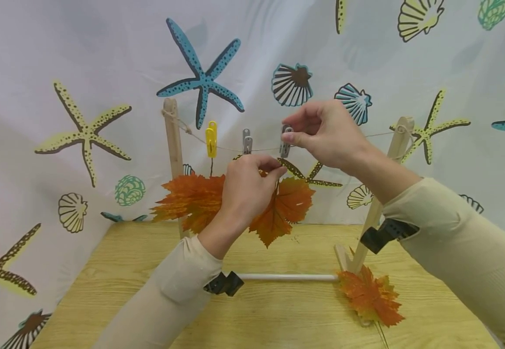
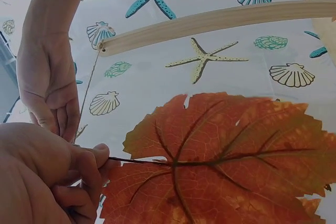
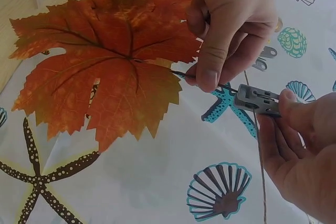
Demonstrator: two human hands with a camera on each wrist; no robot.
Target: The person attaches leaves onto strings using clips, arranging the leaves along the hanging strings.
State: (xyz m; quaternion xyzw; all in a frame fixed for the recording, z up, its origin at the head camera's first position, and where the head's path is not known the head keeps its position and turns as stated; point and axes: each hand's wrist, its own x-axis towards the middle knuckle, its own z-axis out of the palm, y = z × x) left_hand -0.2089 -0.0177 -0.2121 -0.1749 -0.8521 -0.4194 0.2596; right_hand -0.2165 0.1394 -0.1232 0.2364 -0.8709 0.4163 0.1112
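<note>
My left hand (image 1: 249, 189) pinches the dark stem of an orange artificial maple leaf (image 1: 284, 206), whose blade hangs below the fingers. Just above it, my right hand (image 1: 333, 133) holds a grey clothespin (image 1: 285, 145) between thumb and fingers at the string (image 1: 381, 134). In the right wrist view, the stem's tip reaches the jaw end of this clothespin (image 3: 257, 100), which sits across the string. Further left on the string are a second grey clothespin (image 1: 247, 140) and a yellow clothespin (image 1: 211, 140). Orange leaves (image 1: 187, 196) hang beneath these, partly hidden by my left hand.
Two wooden posts, left (image 1: 174, 145) and right (image 1: 376, 203), carry the string. A white rod (image 1: 289, 277) runs low between them. More orange leaves (image 1: 372, 295) lie by the right post's foot on the wooden table (image 1: 278, 315). A sea-patterned cloth (image 1: 117, 48) hangs behind.
</note>
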